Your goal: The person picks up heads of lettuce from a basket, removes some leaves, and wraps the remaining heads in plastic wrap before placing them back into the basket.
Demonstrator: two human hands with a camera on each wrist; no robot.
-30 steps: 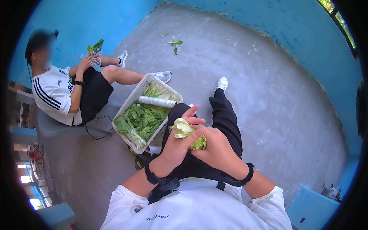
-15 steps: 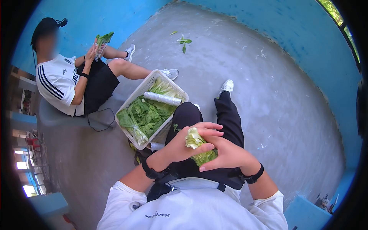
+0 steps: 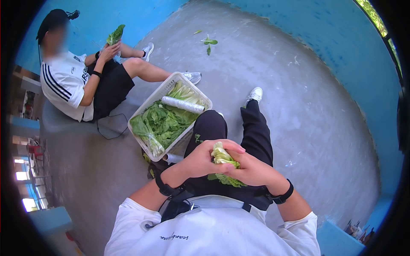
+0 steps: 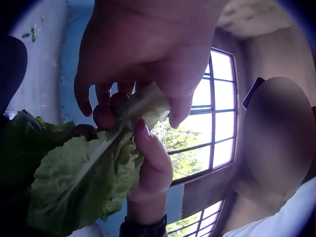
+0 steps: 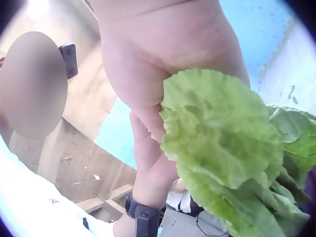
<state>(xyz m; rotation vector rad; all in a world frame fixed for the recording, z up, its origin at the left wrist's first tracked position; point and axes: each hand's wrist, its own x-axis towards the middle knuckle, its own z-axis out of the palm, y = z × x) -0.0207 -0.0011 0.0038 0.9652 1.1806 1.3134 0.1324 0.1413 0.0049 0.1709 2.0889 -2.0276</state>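
A bunch of leafy greens [image 3: 224,159] is clasped between both hands above the lap, pale stem end up by the thumbs, green leaves hanging below. The left hand [image 3: 200,159] curls round its left side, thumb across the front. From the other side the right hand [image 3: 256,170] grips it, fingers partly hidden behind the leaves. In the left wrist view the left hand [image 4: 148,49] lies over the stems and the right thumb presses the leaves [image 4: 74,182]. Broad leaves [image 5: 222,128] cover part of the right hand [image 5: 168,44] in the right wrist view.
A white crate [image 3: 141,143] of greens [image 3: 160,123] stands left of the knees, with a plastic-wrapped roll [image 3: 183,104] across it. Another roll [image 3: 173,158] lies beside it. A seated person [image 3: 64,85] holds greens at the left. Loose leaves [image 3: 209,42] lie on the floor.
The hands have closed further round the bunch, and its leaves now hang lower beneath them. The seated person's greens stand more upright. The head view has shifted slightly.
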